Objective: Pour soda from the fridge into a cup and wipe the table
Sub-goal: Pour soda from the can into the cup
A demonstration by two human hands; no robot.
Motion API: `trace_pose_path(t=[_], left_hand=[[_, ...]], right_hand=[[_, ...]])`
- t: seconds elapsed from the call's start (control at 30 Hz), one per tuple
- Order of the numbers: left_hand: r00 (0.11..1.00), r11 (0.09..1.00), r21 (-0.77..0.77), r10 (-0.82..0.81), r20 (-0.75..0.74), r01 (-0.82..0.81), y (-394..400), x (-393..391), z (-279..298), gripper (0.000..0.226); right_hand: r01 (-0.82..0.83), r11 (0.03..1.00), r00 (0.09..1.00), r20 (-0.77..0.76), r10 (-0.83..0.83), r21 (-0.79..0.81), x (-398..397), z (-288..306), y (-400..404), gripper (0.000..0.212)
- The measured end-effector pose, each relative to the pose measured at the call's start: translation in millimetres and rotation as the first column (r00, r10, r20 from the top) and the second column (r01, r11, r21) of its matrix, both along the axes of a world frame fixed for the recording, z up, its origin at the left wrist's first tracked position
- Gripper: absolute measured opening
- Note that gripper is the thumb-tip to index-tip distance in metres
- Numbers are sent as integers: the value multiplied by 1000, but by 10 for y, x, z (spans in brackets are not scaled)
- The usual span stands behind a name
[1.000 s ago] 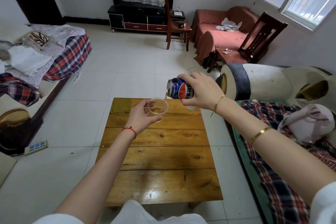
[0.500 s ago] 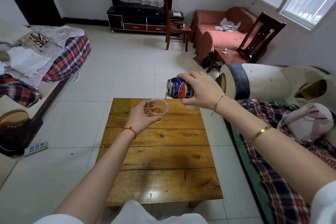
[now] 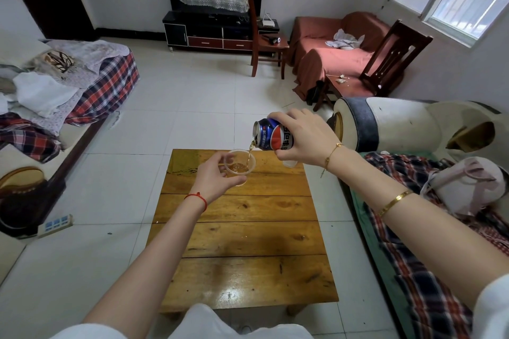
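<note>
- Currently mid-pour: my right hand (image 3: 300, 136) grips a blue Pepsi can (image 3: 271, 135) round its body, fingers over the top side, thumb underneath, can tipped nearly flat with its mouth toward my left.
- My left hand (image 3: 213, 177) holds a clear plastic cup (image 3: 239, 166) from the near-left side, fingers curled round its wall; the cup sits above the far end of the wooden table (image 3: 248, 242), and I can't tell whether its base touches the wood.
- A thin brown stream (image 3: 250, 149) runs from the can mouth into the cup, landing near the right rim.
- Cup looks roughly a third full, brown soda pooled at the bottom with some fizz. So: fridge step done by my read, pour in progress, wipe not started.
- Next move, as I judge it: hold the tilt steady until the level climbs near the rim, then roll my right wrist back so the can comes upright before the foam rises.
- Stream lands close to the rim, so the cup should shift slightly right or the can back off; a splash on the wood is the likely failure.
- After that, both go down on the table. No cloth visible on it; a small white object (image 3: 289, 164) lies past my right hand, identity unclear.
</note>
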State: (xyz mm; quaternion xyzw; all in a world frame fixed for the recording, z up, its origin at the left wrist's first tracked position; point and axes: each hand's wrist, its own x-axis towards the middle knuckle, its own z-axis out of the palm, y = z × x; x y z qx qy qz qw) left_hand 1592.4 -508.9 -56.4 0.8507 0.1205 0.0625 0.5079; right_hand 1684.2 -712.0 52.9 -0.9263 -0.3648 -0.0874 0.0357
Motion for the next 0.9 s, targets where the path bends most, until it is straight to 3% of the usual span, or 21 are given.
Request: trace_pose_path(t=[0.9], left_hand=[[1000,1000,14,13,-7,-13,49,74,-24,67]], right_hand=[[16,1000,1000,8,-16,-10,110,22,29,72]])
